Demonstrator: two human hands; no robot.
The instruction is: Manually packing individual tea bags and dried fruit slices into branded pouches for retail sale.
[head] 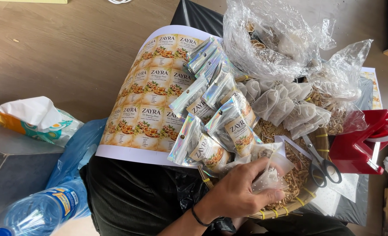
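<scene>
My left hand [239, 190], with a black band on the wrist, is closed on a small white filter sachet [270, 177] over a round woven basket [318, 146]. The basket holds loose dried herbs [296, 175], several filled white sachets [285, 107] and a pair of scissors [322, 162]. Several shiny holographic pouches [220, 111], some bearing labels, lie heaped on the basket's left side. A sheet of printed labels [148, 102] rests on my lap to the left. My right hand is out of view.
A clear plastic bag of dried material [268, 37] stands behind the basket. A red tool [364, 140] lies at the right. At the left are a tissue pack [36, 120], a blue plastic bag [74, 150] and a water bottle [34, 214]. The wooden floor [63, 48] lies beyond.
</scene>
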